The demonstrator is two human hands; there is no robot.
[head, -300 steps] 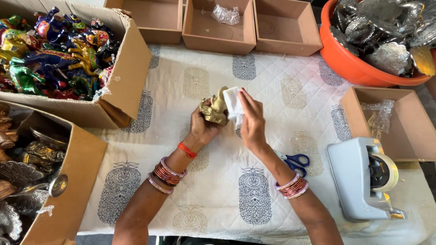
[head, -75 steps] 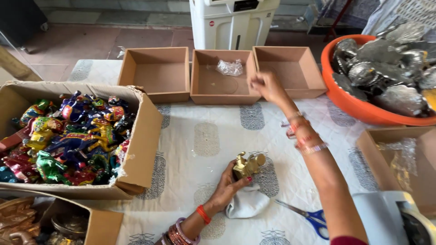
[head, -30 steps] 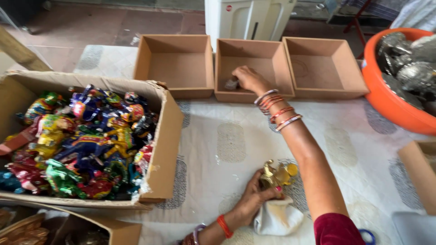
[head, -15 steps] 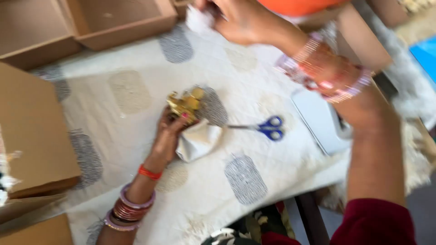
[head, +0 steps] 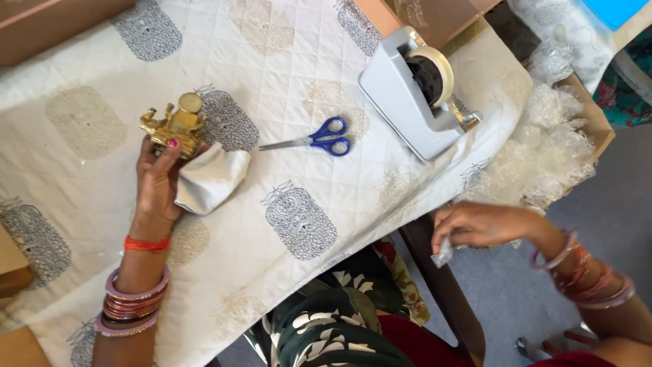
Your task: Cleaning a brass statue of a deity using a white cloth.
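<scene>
The left hand [head: 157, 183] is closed around a small golden figurine [head: 174, 126], which is held upright on the table [head: 88, 122], with a crumpled white cloth [head: 212, 178] tucked just beside the palm. The right hand [head: 483, 224] is held off the table edge, well apart from the left, and is pinched shut on a scrap of clear plastic wrap [head: 443, 253].

For the step to be done well, the figurine would best be kept steady by its base, and the wrap opened flat before it is brought across.

Between the two hands, blue-handled scissors [head: 316, 141] are laid on the table. Beyond the right hand, a grey tape dispenser [head: 407, 102] is set near the table corner, and a heap of clear plastic bags [head: 543, 149] is piled in a cardboard box [head: 592, 115] just past it.

The table is covered by a white quilted cloth printed with grey and tan motifs. A grey floor [head: 611, 197] is seen below.
</scene>
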